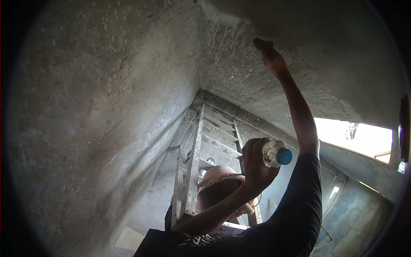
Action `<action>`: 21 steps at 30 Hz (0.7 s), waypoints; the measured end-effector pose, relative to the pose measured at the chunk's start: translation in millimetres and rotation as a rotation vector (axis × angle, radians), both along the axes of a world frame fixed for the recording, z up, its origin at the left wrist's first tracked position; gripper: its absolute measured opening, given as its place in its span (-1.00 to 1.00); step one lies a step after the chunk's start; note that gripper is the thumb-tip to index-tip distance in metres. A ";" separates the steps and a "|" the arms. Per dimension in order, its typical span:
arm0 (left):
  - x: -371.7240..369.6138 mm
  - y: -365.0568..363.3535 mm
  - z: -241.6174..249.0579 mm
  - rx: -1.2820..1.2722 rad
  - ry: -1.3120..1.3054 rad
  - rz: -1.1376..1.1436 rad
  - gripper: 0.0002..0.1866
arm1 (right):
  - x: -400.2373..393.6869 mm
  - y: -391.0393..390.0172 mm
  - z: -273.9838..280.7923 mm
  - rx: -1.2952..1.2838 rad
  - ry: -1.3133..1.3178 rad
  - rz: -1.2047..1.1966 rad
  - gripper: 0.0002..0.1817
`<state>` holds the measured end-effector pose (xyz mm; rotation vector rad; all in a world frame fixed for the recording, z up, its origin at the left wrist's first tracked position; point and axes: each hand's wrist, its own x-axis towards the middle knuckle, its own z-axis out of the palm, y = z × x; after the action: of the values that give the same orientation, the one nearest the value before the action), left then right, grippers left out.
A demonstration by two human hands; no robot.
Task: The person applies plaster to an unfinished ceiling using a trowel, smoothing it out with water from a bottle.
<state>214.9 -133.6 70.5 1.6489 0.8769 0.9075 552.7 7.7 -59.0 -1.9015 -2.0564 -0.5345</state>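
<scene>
My left hand point(255, 165) is wrapped round a clear plastic bottle point(271, 153) with a blue cap. The bottle lies tilted, its cap pointing right, and looks smeared or whitish. My right hand point(273, 60) reaches high to the rough grey wall point(239, 68). Its fingers are closed, with a small dark shape at their tips that I cannot make out. Behind my left forearm sits a rounded pinkish thing point(219, 173) with a pale rim and dark underside, partly hidden. Pale splashes and streaks mark the wall near my right hand.
A metal ladder point(198, 154) stands behind my left arm, its rungs narrowing toward the far end. Another rough plastered wall point(98, 120) fills the left side. Bright light comes through an opening point(355, 137) at right, beyond my raised arm.
</scene>
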 end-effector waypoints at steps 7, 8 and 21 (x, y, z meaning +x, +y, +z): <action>-0.8 -1.3 1.1 -0.024 -0.010 -0.014 -0.35 | 25.1 8.7 25.4 0.454 -0.086 -0.082 -0.48; -0.9 -0.3 2.2 -0.022 -0.007 -0.012 -0.35 | 30.8 9.0 16.1 0.434 -0.128 -0.071 -0.51; -1.3 0.3 2.2 -0.001 -0.001 -0.008 -0.32 | 12.5 33.2 85.9 0.544 -0.090 0.071 -0.56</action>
<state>213.6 -133.3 72.7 1.6505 0.8692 0.9018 565.2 40.9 26.9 -1.4992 -1.7757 -1.0513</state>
